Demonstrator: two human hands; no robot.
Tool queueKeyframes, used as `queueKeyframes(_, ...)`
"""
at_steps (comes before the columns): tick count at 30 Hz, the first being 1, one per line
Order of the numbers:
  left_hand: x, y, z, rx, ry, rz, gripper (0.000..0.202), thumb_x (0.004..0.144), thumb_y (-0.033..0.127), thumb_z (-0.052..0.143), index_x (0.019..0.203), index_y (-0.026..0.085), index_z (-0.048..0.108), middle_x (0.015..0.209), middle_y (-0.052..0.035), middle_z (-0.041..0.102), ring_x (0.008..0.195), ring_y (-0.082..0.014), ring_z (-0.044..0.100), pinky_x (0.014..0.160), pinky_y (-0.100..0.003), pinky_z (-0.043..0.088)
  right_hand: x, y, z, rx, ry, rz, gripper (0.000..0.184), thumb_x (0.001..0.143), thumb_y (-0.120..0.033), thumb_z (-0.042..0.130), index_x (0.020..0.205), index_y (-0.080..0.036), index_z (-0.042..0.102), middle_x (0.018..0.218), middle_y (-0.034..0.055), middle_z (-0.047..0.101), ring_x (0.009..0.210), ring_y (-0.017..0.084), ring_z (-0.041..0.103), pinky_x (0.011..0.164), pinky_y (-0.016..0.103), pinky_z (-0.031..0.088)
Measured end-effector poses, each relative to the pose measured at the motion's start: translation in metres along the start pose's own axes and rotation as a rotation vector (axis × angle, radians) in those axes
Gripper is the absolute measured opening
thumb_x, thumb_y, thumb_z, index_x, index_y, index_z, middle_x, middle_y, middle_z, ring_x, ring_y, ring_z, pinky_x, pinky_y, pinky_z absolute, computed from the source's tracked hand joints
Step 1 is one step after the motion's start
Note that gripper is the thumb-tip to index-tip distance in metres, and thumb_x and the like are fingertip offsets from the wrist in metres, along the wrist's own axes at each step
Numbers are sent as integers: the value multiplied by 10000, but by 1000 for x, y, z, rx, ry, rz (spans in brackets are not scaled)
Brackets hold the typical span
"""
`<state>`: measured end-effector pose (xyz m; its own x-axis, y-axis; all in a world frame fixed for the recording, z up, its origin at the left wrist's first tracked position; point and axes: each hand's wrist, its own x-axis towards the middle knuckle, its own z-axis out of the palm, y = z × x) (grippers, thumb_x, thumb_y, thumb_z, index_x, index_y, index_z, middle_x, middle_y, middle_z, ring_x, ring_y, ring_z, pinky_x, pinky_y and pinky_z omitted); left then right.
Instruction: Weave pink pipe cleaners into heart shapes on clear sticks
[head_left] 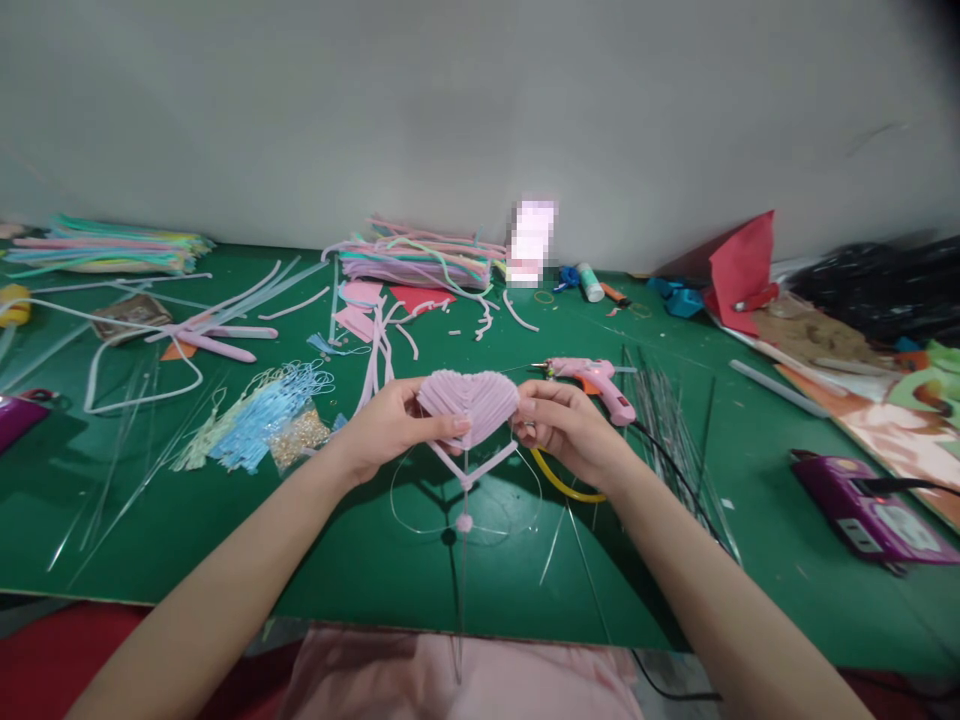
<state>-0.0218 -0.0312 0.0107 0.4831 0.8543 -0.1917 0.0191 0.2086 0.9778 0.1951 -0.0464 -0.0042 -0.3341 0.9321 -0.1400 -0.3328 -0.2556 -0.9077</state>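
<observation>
In the middle of the head view is a lilac, heart-shaped piece made of fuzzy pipe cleaner [474, 402], held up above the table. My left hand [390, 425] grips its left side, thumb across the front and fingers behind. At its right edge, my right hand [566, 420] pinches the rim between closed fingers. Below the heart hangs a V-shaped lilac strip [480, 474]. Thin wires curl out beside it, and a small lilac ball [464, 523] sits on a wire stem [463, 590] running down toward my lap.
A pink glue gun [600, 378] lies behind my right hand near a bundle of wire stems [667, 430]. Blue tassels [262, 410] and a bag of gold beads [298, 440] lie to the left. Pipe cleaner bundles [420, 262] line the wall. A purple power strip [874, 510] sits right.
</observation>
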Motion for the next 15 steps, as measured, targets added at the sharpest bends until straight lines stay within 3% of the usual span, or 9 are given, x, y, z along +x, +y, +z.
queueKeyframes(9,0,-1,0,-15,-11,-5,319,604,256,839,865,140,697,773,-19,710,632,-141,655,638,-265,571,1,1,1,13,5,-12,160,687,-266,770,680,-168,643,575,-32,579,503,48,504,480,158,391)
queueKeyframes(15,2,-5,3,-80,-11,25,407,800,495,645,970,125,660,824,-67,710,684,-160,669,673,-282,556,2,9,5,-153,-11,-15,260,691,-339,769,875,-184,670,725,6,651,605,107,579,511,212,446)
